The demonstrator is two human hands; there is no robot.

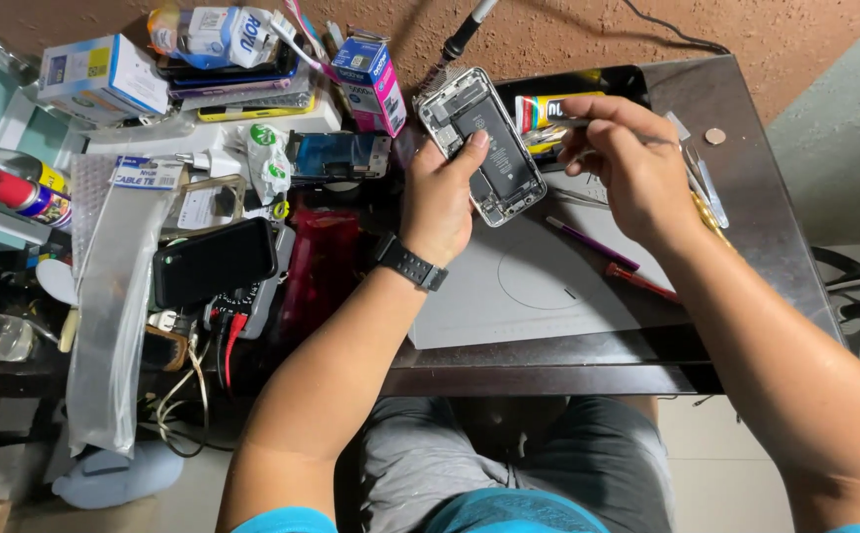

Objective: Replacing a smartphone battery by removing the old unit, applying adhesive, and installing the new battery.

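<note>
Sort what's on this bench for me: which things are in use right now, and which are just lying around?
In use: opened phone held in left hand; thin metal tool pinched in right hand; grey work mat.

Lying about: black phone, purple-handled tool, red-handled tool, small boxes, cable-tie bag.

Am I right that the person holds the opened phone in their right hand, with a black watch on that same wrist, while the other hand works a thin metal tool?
Not quite. The head view shows the opened phone held in the left hand, and the black watch sits on that left wrist. It is the right hand that works the thin metal tool.
</note>
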